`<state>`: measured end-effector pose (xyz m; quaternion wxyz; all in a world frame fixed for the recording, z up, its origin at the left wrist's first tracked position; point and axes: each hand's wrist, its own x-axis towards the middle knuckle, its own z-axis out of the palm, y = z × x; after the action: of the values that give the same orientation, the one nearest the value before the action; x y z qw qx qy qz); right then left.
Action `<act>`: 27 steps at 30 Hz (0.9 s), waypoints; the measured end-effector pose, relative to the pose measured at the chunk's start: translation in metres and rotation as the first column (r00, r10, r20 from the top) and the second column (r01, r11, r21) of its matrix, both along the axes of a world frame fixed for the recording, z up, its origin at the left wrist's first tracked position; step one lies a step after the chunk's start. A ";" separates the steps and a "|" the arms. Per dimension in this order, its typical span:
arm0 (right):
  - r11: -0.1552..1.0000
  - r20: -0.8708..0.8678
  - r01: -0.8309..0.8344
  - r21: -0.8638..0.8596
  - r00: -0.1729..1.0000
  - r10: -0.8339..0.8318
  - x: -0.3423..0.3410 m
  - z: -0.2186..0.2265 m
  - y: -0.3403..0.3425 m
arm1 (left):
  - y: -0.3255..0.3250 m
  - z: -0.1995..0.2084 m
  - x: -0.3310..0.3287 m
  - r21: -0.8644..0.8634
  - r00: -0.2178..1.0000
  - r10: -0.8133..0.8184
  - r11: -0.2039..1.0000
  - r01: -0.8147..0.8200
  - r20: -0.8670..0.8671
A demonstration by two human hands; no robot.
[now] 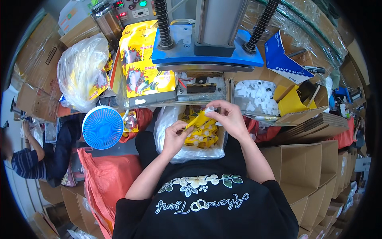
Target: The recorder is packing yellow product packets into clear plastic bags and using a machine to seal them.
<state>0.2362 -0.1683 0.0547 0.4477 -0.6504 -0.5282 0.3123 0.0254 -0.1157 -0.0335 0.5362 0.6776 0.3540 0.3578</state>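
Observation:
Over my lap, my left hand (175,137) pinches the lower left end of a yellow pouch (195,121). At the pouch's upper right end, the thumb and index finger of my right hand (229,119) close around a small white plastic spout or cap (209,109). Whether the white piece is fixed to the pouch or loose is hard to tell. Beneath both hands stands a container lined with clear plastic (187,154). More yellow pouches (205,137) with whitish round parts lie inside it.
A press with a blue plate (207,59) stands ahead. Flat yellow pouches (149,79) lie left of it; a bin of white plastic caps (256,97) sits right. A blue fan (102,127), red bag (113,175) and cardboard boxes (298,163) surround me. Another person (28,161) sits far left.

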 end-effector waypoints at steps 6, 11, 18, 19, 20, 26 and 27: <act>0.996 -0.180 -0.050 -0.078 0.983 0.035 0.008 -0.013 0.016 | 0.015 -0.003 0.002 -0.169 0.997 -0.073 0.983 0.071 -0.004; 0.955 -0.213 0.259 0.144 0.951 -0.225 0.044 -0.004 0.012 | 0.029 0.033 0.036 -0.472 0.988 0.049 0.881 0.026 0.145; 0.939 -0.983 0.289 0.184 0.065 0.172 0.103 -0.050 0.010 | 0.052 0.024 0.046 -0.646 0.926 0.153 0.755 0.116 0.345; 0.923 -0.970 0.381 0.048 -0.202 0.134 0.087 -0.036 0.018 | 0.048 0.028 0.042 -0.662 0.919 0.171 0.740 0.117 0.354; 0.930 -0.963 0.363 -0.052 -0.265 0.049 0.077 -0.023 0.018 | 0.046 0.030 0.038 -0.682 0.912 0.204 0.724 0.105 0.356; 0.976 -0.934 0.116 0.185 -0.287 0.212 0.093 -0.046 -0.002 | 0.079 0.030 0.030 -0.319 0.983 0.005 0.946 0.054 0.181; 0.944 -0.895 0.025 0.329 -0.309 0.320 0.094 -0.053 -0.001 | 0.085 0.040 0.020 -0.180 0.991 0.040 0.984 -0.017 0.127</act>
<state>0.3306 -0.1690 0.0020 0.7109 -0.0102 -0.0644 0.7003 0.0450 -0.0308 0.0062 0.6114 0.5969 0.3584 0.3760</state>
